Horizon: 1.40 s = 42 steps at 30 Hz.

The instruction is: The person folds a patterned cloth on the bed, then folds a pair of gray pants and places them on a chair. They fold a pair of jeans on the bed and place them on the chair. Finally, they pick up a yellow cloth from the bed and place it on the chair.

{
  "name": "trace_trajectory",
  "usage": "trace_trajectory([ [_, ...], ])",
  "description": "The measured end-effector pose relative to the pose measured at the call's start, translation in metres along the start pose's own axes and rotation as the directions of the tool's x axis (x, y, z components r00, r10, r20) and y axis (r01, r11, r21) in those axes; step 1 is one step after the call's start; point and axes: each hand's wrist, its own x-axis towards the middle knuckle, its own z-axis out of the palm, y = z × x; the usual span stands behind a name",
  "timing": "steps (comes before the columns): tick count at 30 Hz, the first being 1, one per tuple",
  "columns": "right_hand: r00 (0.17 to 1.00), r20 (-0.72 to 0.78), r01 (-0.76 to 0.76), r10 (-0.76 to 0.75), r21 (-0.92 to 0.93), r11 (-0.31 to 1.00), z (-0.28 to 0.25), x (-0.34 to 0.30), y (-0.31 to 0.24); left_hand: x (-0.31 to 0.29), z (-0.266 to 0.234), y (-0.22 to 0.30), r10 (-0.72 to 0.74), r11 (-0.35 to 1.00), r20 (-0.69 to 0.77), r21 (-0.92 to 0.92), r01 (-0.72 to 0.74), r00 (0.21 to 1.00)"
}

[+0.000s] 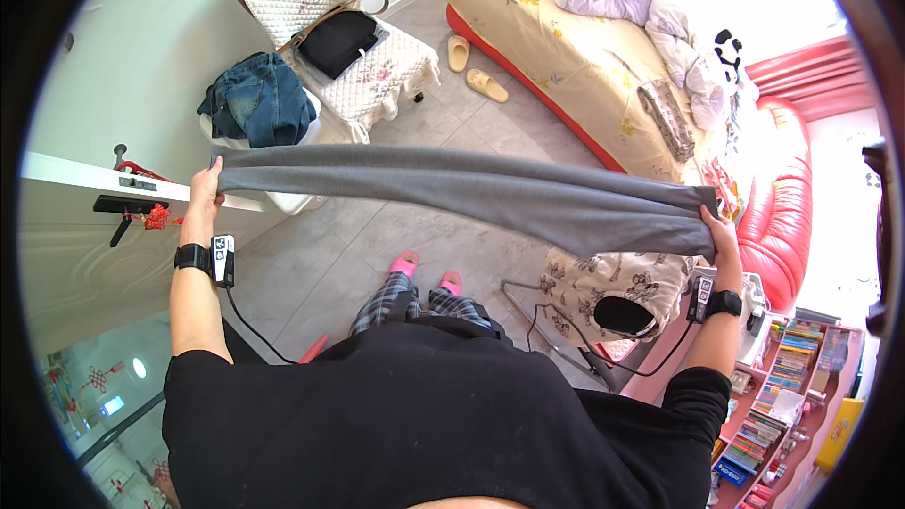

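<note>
Pulled out lengthwise between my hands is a pair of grey trousers (443, 187), folded long and held up in front of me. My left hand (206, 187) is closed on the narrow end, close to the white door. My right hand (721, 234) grips the wider, dark-edged end, above the patterned cloth cover. The garment sags slightly and slopes down toward the right. Each wrist wears a black strap with a small white device (222, 260) and a cable. Some fingers are hidden behind the cloth.
A white door (66, 226) with a black handle stands at left. Jeans (256, 99) and a black bag (339, 42) lie on seats behind. A bed (556, 47), slippers (486, 85), a red leather seat (778, 198), the patterned cover (584, 292) and a pink bookshelf (811, 415) surround me.
</note>
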Motion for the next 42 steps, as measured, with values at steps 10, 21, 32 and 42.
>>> trace_trajectory([
  [10, 0.999, -0.028, -0.044, 0.045, 0.053, 0.998, -0.014, 0.001, 0.034, 0.002, 0.006, 0.012, 0.251, 0.967, 0.026, -0.05, -0.249, 0.968],
  [21, 0.903, 0.328, 0.181, -0.276, 0.293, 0.939, 0.174, -0.118, -0.052, -0.169, 0.15, 0.099, 0.732, 0.54, 0.467, 0.047, -0.841, 0.496],
  [32, 0.646, 0.638, -0.157, -0.419, 0.648, 0.745, 0.269, -0.193, -0.125, -0.277, 0.222, 0.115, 0.645, 0.559, 0.757, -0.368, -0.743, 0.11],
  [42, 0.5, 0.404, 0.569, -0.766, 0.513, 0.643, 0.231, -0.138, -0.15, -0.247, 0.188, 0.179, 0.479, 0.789, 0.86, -0.335, -0.514, 0.174],
])
